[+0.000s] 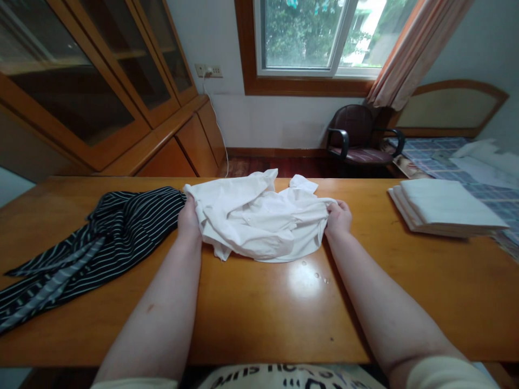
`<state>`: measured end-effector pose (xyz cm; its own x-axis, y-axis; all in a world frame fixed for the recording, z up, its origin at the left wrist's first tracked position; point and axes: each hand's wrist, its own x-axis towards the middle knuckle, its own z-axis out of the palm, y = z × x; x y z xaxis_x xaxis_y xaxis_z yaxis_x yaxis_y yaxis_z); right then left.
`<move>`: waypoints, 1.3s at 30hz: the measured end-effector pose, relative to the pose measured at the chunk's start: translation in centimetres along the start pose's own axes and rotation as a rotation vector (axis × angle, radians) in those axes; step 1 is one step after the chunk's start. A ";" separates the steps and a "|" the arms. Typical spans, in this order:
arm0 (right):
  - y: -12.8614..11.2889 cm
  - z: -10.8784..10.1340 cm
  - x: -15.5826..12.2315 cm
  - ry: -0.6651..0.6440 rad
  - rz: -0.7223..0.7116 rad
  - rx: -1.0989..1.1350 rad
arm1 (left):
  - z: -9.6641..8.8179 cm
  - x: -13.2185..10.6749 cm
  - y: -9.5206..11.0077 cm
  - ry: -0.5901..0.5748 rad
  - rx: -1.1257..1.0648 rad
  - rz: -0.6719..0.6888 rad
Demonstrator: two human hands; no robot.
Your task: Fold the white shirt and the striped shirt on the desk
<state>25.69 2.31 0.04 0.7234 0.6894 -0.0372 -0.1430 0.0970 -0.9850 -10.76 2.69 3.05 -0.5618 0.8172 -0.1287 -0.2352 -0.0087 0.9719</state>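
A crumpled white shirt (259,221) is stretched between my two hands over the wooden table. My left hand (189,219) is closed on its left edge, with the fingers mostly hidden behind the cloth. At the opposite edge, my right hand (339,218) grips the fabric between thumb and fingers. Folds run across the middle of the shirt, and a small white flap sticks up at its far right side. Just left of my left hand lies a black garment with white stripes (133,227), loosely bunched, its narrow ends trailing toward the table's left edge.
The wooden table (259,324) spans the view. A stack of folded white sheets (446,205) lies at its right end. Beyond stand a glass-fronted cabinet (162,119) on the left, an office chair (357,135), and a bed (438,148) on the right. A window is behind.
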 end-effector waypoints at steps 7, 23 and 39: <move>-0.3 -0.3 0.2 -0.081 -0.007 -0.039 | -0.6 -0.2 1.0 0.013 0.430 0.140; -0.3 -0.6 -0.4 -0.307 -0.317 -0.447 | -2.3 -0.2 2.6 0.248 1.397 0.401; -0.4 -0.3 -1.8 -0.925 -0.492 -0.620 | 3.2 -6.7 -0.7 -0.391 1.593 0.706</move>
<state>24.60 0.83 0.47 -0.1816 0.9515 0.2485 0.5406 0.3077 -0.7830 -4.31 -0.94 3.83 0.0516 0.9833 0.1746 0.9946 -0.0664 0.0800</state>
